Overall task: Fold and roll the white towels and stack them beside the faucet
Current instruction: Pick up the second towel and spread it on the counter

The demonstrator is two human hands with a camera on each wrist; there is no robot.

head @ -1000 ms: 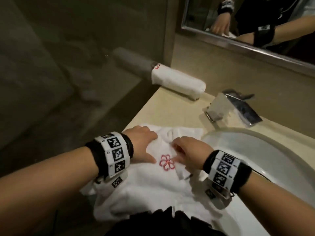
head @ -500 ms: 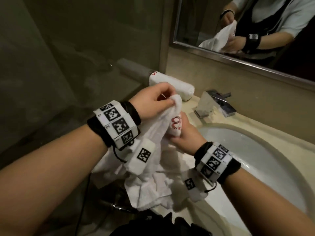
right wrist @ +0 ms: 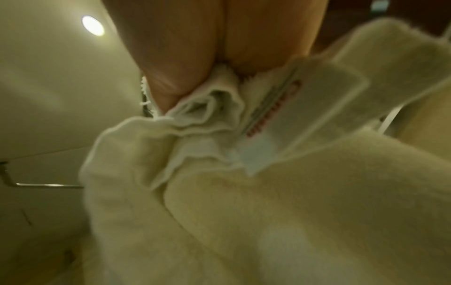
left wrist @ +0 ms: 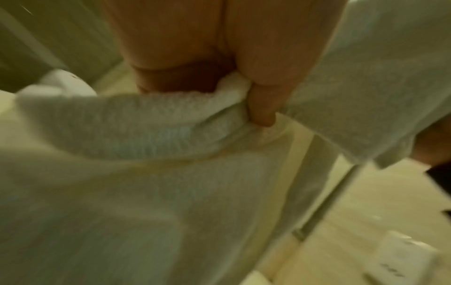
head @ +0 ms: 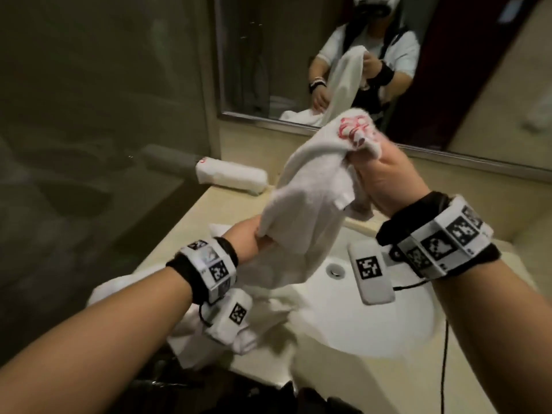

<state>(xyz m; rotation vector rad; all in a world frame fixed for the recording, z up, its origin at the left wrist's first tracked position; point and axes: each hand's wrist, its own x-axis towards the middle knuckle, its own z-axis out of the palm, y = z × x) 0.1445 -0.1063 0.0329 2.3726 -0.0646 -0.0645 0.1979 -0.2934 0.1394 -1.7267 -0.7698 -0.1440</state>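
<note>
A white towel [head: 310, 198] with a red flower emblem hangs in the air over the sink. My right hand [head: 385, 174] is raised in front of the mirror and grips the towel's top corner by the emblem; the right wrist view shows the bunched towel [right wrist: 219, 119] and its label under the fingers. Lower down, my left hand [head: 254, 239] pinches a fold of the same towel [left wrist: 171, 123]. Its bottom end trails on the counter edge. A rolled white towel [head: 231, 174] lies at the back of the counter by the wall. The faucet is hidden behind the held towel.
The white sink basin [head: 373, 318] with its drain [head: 336, 268] lies under my hands. The beige counter [head: 185, 225] runs along its left. A mirror [head: 298, 55] hangs behind, with dark glass on the left. More white towel [head: 119, 288] lies bunched at the counter's front left.
The towel lay flat on the counter under both hands. Both hands have taken hold of it and lifted it; the right hand has risen high with the emblem corner, the left has dropped lower.
</note>
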